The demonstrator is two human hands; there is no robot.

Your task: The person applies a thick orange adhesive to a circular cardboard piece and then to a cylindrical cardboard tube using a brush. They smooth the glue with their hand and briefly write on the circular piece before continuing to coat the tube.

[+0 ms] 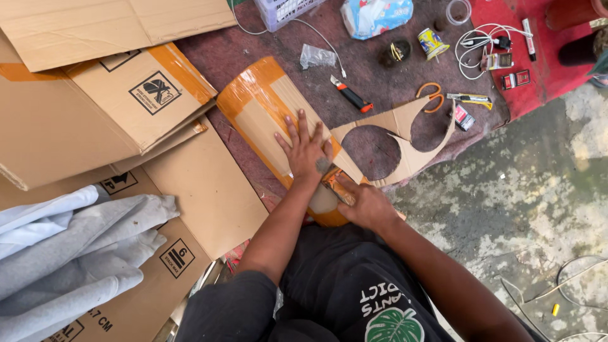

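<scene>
Rough concrete floor (519, 209) is showing at the right, with a dark maroon mat (373, 76) lying over it and flattened cardboard boxes (95, 120) piling up at the left beside a grey garment (69, 253). On the mat a cardboard strip (266, 111) banded with orange tape is lying slantwise, and the left hand (305, 151) is pressing flat on it, its grip spread wide with fingers fanned. The right hand (366, 204) is closing around a small knife (332, 180), its grip pressed together on the handle, the tool touching the strip just beside the left palm. A cardboard offcut with curved cut-outs (405, 145) is lying just right of the strip. Farther back, orange-handled scissors (430, 96), an orange and black cutter (349, 96), a yellow cutter (470, 98) and coiled white cable (484, 41) are resting on the mat.
</scene>
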